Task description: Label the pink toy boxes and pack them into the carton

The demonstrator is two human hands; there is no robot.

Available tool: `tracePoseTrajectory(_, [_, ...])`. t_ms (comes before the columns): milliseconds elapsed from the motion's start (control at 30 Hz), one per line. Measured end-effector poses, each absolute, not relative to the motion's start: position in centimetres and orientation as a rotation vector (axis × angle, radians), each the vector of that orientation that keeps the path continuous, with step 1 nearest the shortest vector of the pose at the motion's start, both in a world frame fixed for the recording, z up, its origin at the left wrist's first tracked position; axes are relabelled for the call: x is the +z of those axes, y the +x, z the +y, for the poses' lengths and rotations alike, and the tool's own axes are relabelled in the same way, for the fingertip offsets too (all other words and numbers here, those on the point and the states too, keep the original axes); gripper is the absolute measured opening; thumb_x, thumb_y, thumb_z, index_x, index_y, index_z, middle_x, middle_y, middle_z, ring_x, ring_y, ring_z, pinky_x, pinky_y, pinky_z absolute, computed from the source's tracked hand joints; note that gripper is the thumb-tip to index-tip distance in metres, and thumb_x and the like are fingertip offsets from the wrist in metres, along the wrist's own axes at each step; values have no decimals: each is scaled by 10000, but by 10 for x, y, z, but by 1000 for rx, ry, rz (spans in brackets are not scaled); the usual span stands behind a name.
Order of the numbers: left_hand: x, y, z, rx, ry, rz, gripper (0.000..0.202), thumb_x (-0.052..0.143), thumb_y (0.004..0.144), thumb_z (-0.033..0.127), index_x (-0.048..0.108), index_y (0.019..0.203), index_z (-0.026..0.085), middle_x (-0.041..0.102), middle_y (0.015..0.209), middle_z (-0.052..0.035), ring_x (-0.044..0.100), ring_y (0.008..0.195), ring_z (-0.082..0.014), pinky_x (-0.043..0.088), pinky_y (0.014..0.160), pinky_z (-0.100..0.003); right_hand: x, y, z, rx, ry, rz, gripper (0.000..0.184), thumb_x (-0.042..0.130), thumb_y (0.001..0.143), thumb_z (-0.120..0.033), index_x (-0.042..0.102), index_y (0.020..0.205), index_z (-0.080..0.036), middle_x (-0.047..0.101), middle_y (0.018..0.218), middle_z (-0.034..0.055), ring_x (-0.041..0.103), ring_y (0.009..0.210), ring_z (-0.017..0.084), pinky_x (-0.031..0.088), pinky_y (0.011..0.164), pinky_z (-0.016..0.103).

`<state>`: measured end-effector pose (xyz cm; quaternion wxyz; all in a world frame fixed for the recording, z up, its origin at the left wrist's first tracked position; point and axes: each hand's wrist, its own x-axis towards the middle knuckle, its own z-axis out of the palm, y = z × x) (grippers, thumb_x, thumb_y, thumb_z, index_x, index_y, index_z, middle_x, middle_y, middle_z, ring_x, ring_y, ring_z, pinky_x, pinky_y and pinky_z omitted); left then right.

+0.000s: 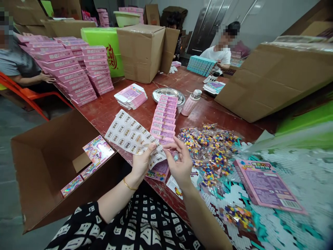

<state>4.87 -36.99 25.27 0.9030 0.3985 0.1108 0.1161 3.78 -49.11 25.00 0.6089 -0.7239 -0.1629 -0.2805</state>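
Observation:
My left hand [142, 161] pinches the near edge of a white sticker sheet [131, 133] printed with small oval labels, which lies over the red table's [109, 107] edge. My right hand [178, 161] is closed in a pinch at that same sheet's corner, thumb and fingers pressed together on what looks like a small sticker. Just beyond my hands a row of overlapping pink boxes [164, 116] runs away from me. A pink box [158, 171] lies under my hands at the table edge.
An open cardboard carton [49, 163] at lower left holds a few pink boxes. Bags of colourful beads [212, 149] lie to the right, with a pink box [265, 184] on white pegboards. Stacked pink boxes [67, 71], cartons, a bottle [191, 102], a metal dish and two other people are farther back.

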Motion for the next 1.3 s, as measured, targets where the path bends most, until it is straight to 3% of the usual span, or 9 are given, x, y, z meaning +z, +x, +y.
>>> tracePoseTrajectory(133, [254,54,-367,209,786,264,660,898,617,231,630,1220,194,718,1124,-77,649,1144,-256,458,1061,-405,251,42,-484,-845,-1625,-617,586,619,858,-11,535,1358,-305,736,942,12,705,895,186,588,865,385])
tracePoseTrajectory(200, [253,56,-366,222,787,267,672,894,627,229,624,1242,201,706,1173,-83,635,1175,-268,449,1071,-412,255,50,-482,-772,-1606,-573,723,629,857,-17,398,1473,-315,692,1182,66,697,1009,201,594,903,398])
tracePoseTrajectory(333, [249,60,-367,238,781,271,579,849,710,249,632,1246,223,708,1193,-66,626,1202,-241,442,1084,-367,255,65,-473,-791,-1756,-577,865,634,873,-47,205,1557,-359,374,1554,143,706,1012,214,600,933,443])
tracePoseTrajectory(500, [255,69,-364,248,704,344,489,824,719,194,669,1182,212,746,1091,-49,688,1093,-220,508,1010,-312,255,57,-463,-975,-1768,-719,869,589,866,30,239,1545,-385,470,1475,111,726,857,169,649,836,398])
tracePoseTrajectory(700, [268,79,-339,267,618,603,355,700,789,39,688,1117,174,759,916,-27,739,742,-156,603,861,-286,286,165,-516,-831,-1639,-468,787,710,834,-166,321,1492,-356,421,1508,106,723,804,140,526,1048,493])
tracePoseTrajectory(900, [249,91,-304,305,692,655,385,592,880,16,674,1210,197,756,949,-31,743,937,-182,601,872,-247,269,381,-569,-494,-1972,-278,797,681,718,-156,400,1461,-228,347,1504,192,712,796,183,602,867,416])
tracePoseTrajectory(1100, [227,114,-282,361,798,741,426,591,889,17,668,1248,231,750,1077,-32,746,913,-158,597,855,-207,231,451,-561,-294,-2100,-297,800,656,654,-119,461,1423,-227,384,1449,196,705,701,203,627,707,456])
tracePoseTrajectory(1200, [222,124,-279,367,812,778,420,591,882,8,679,1228,229,752,1080,-35,751,879,-159,604,844,-218,217,460,-561,-264,-2117,-347,750,638,649,-118,503,1381,-210,382,1457,193,705,718,205,615,771,479])
tracePoseTrajectory(1300, [216,131,-279,355,828,773,419,603,873,12,681,1223,228,752,1087,-43,755,851,-165,610,839,-240,215,467,-566,-293,-2126,-395,714,637,626,-114,549,1328,-207,422,1451,166,697,922,260,553,933,514])
